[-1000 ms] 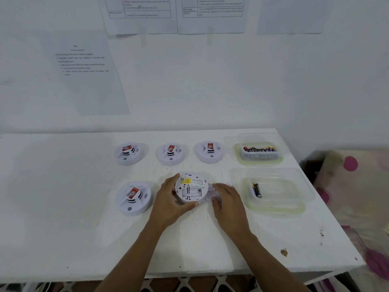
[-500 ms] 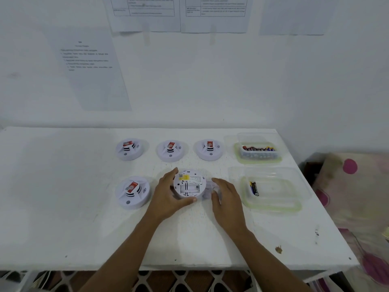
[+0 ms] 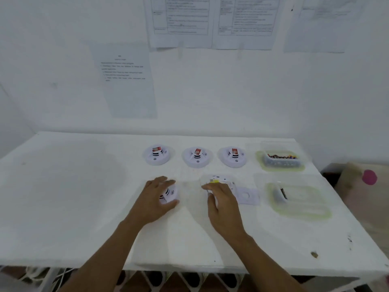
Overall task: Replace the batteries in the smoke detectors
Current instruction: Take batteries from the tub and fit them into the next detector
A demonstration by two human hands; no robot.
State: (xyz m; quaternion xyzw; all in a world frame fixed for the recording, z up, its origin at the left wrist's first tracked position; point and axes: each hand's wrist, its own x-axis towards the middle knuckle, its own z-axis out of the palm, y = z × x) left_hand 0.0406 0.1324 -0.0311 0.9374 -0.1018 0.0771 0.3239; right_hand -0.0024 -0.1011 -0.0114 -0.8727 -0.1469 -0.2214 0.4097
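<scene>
1. On the white table (image 3: 73, 207), near its middle, the left hand (image 3: 156, 199) lies over the near-left smoke detector (image 3: 171, 193), fingers spread across its top and thumb at its near edge; whether it truly grips the detector cannot be told through the blur.
2. Just to the right, the right hand (image 3: 223, 204) covers the near part of the upturned detector (image 3: 219, 181), whose yellow label shows past the fingertips; its fingers are loosely together, and a firm hold cannot be told.
3. Beside that hand, to the right, a flat pale cover piece (image 3: 247, 196) lies on the table.
4. Along the far row stand three more detectors (image 3: 196, 158), well apart from both hands.
5. At far right a clear tub of batteries (image 3: 281, 160) sits; nearer, a shallow clear tray (image 3: 301, 207) holds a single battery (image 3: 283, 192).
</scene>
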